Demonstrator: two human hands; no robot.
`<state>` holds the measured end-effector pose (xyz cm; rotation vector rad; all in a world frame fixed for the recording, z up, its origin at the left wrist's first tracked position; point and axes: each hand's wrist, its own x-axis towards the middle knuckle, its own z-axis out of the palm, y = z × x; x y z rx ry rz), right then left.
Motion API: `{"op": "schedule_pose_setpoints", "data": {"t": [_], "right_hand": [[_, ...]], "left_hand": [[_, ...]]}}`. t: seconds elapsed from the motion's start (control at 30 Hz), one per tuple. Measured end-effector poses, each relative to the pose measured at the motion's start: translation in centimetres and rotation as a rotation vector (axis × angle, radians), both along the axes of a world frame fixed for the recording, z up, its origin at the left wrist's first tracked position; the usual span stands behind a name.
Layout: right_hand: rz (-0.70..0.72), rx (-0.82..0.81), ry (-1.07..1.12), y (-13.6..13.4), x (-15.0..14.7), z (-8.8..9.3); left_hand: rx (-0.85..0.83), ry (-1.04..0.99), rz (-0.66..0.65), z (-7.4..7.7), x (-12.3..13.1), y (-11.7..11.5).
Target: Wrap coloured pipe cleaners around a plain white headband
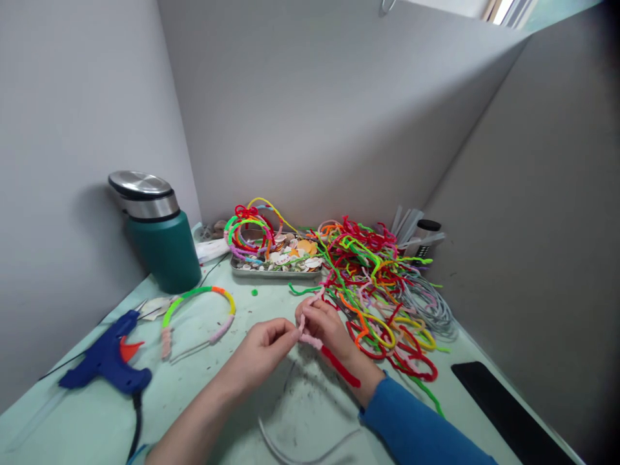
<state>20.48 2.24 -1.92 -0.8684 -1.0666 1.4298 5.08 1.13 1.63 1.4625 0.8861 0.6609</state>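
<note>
My left hand [266, 349] pinches a pale pink pipe cleaner [310, 341] between thumb and fingertips. Close beside it, my right hand [328, 326] has its fingers closed on the same pipe cleaner, whose loose end sticks up past the knuckles. The pink coils meet a red wrapped section [341, 367] that runs down along my right wrist. Below the hands a bare grey wire [283, 456] curves near the table's front; whether it joins the red section is hidden. To the left lies a wire hoop [194, 292] partly wrapped in green, orange, yellow and pink.
A blue glue gun [109, 361] lies at left, before a teal bottle [165, 248]. At the back, a metal tray [276, 274] holds shells or buttons and coloured hoops [249, 236]. Tangled pipe cleaners [371, 258], grey wire coils [431, 307] and a black object [504, 403] occupy the right.
</note>
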Motion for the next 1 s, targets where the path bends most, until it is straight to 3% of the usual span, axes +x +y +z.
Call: {"op": "schedule_pose_setpoints", "data": {"t": [0.17, 0.43, 0.7, 1.0], "right_hand": [[-0.028, 0.019, -0.009, 0.1, -0.1, 0.0], [-0.033, -0.027, 0.079, -0.3, -0.7, 0.5], [0.016, 0.031, 0.138, -0.5, -0.5, -0.2], [-0.038, 0.139, -0.089, -0.7, -0.5, -0.3]], "left_hand": [[0.045, -0.041, 0.020, 0.3, 0.1, -0.1], [0.119, -0.148, 0.194, 0.1, 0.1, -0.2], [0.007, -0.218, 0.323, -0.1, -0.2, 0.4], [-0.100, -0.366, 0.403, -0.2, -0.3, 0.7]]}}
